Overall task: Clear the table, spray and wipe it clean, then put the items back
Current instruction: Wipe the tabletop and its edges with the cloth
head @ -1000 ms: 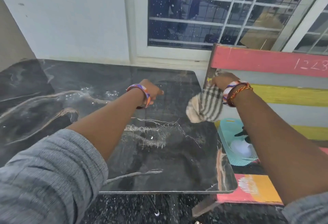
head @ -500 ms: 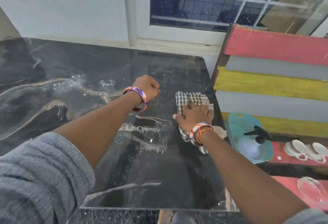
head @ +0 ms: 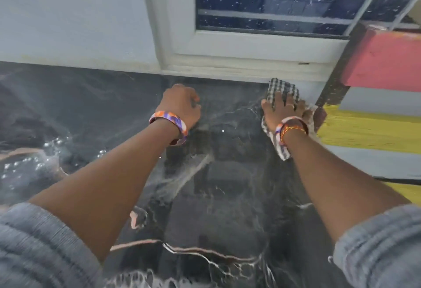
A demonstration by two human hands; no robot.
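Right hand spread flat, palm pressing the checked grey-and-white cloth onto the far right corner of the dark marble-look counter, right by the window sill. Cloth trailing back under the wrist, long axis roughly along the forearm. Unwiped droplets and wet streaks way off to the left, so next stroke probably leftward or back toward the body. Left hand curled into a loose fist, holding nothing, knuckles resting on the counter mid-way, nearer the droplets.

Glossy, wet black marble table; checked woven cloth; rough painted wood.
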